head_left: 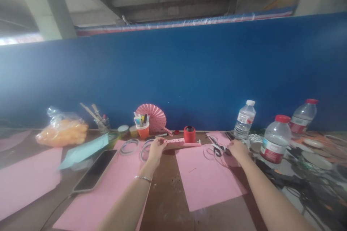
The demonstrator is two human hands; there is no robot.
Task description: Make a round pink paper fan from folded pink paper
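My left hand (156,148) is closed, its fingertips pinching the left end of a dotted pink paper strip (175,141). The strip's right end lies in front of a red round container (189,135) with a black top. Over on the right, my right hand (239,150) has its fingers bent together beside scissors (217,150) with dark handles; what it holds, if anything, is hidden. A pink paper sheet (208,178) lies below the scissors. Rolls of clear tape (129,147) sit left of my left hand.
Behind stand a pleated pink fan (151,115) and an orange cup (143,130) of pens. A phone (96,171) rests on pink paper at left, near a bag of orange material (63,131). Plastic bottles (275,140) and clutter crowd the right, before a blue partition (179,68).
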